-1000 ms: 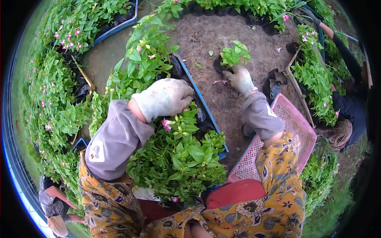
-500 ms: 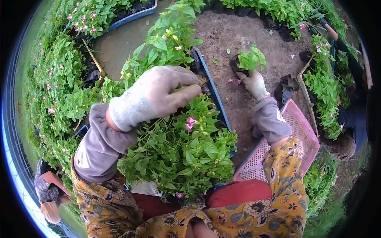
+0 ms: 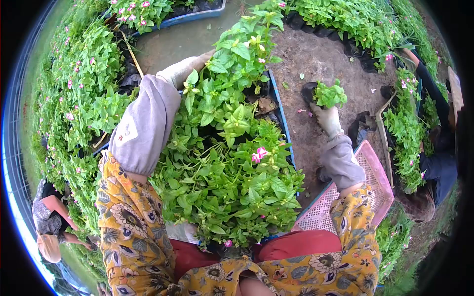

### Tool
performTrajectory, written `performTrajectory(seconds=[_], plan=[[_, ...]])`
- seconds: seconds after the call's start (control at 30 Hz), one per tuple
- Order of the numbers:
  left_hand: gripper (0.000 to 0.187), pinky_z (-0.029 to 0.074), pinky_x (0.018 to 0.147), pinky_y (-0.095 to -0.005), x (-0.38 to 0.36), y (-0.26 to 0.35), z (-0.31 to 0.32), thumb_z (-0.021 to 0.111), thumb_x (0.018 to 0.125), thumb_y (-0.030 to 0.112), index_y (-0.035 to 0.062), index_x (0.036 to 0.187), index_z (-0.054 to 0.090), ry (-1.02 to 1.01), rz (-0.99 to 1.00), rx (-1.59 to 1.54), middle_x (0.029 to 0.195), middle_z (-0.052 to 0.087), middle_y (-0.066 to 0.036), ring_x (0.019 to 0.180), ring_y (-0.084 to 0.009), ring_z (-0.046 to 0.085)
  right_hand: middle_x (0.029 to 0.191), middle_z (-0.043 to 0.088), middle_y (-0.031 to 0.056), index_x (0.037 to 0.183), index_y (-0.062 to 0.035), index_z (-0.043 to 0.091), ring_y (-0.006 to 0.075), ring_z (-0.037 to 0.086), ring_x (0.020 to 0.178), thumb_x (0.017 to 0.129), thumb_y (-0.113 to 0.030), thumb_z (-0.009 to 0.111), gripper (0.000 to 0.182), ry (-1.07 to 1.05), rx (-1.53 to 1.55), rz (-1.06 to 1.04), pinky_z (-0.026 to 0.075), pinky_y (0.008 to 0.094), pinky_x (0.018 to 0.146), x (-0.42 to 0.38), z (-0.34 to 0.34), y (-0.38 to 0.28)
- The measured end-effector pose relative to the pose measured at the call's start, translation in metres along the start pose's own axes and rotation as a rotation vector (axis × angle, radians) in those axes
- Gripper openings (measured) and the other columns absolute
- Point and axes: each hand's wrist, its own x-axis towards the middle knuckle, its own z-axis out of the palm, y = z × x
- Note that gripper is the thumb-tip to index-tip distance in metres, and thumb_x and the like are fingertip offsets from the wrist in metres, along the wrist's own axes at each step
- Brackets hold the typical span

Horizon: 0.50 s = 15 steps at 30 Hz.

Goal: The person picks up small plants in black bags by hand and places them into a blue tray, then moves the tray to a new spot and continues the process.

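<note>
My right hand (image 3: 328,120), in a pale glove, is closed on a potted seedling (image 3: 331,94) in a black plastic grow bag, held over the bare soil. My left hand (image 3: 183,70), gloved too, reaches along the far left side of the leafy plants (image 3: 237,121). Leaves hide its fingertips, so its grip does not show. These plants crowd a blue-edged tray (image 3: 282,116) in front of me. One pink-and-white flower (image 3: 259,155) stands out among them. Dry brown leaves and dark plastic show at the tray's right side.
A pink plastic crate (image 3: 373,167) lies tilted by my right forearm. Black-bagged plants (image 3: 340,24) line the far edge of the soil (image 3: 316,59). A person (image 3: 52,209) bends at the left; another person's arm (image 3: 427,74) reaches in at the right. Flowering plants (image 3: 74,93) fill the left.
My left hand has moved from above the tray's middle to the far left side of the plants. My right hand still holds the seedling. The whole view has shifted slightly.
</note>
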Motion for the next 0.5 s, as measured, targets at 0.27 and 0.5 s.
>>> performTrajectory(seconds=[0.27, 0.5], plan=[[0.067, 0.046, 0.087, -0.0294, -0.07, 0.009, -0.009, 0.04, 0.095, 0.059, -0.0027, 0.108, 0.064, 0.538, 0.154, 0.148, 0.099, 0.067, -0.011, 0.086, -0.0155, 0.06, 0.1, 0.064, 0.0023, 0.11, 0.0006, 0.061, 0.0126, 0.058, 0.086, 0.086, -0.009, 0.069, 0.027, -0.031, 0.441, -0.005, 0.047, 0.028, 0.077, 0.002, 0.006, 0.02], [0.037, 0.048, 0.084, -0.0279, -0.212, -0.005, 0.026, 0.048, 0.1, 0.027, -0.0064, 0.103, 0.065, 0.683, 0.24, 0.264, 0.095, 0.068, -0.011, 0.089, -0.0157, 0.063, 0.094, 0.064, 0.0018, 0.11, 0.0004, 0.061, 0.0094, 0.057, 0.078, 0.087, -0.009, 0.068, 0.026, -0.015, 0.348, 0.037, 0.046, 0.0245, 0.068, -0.002, 0.002, 0.015]])
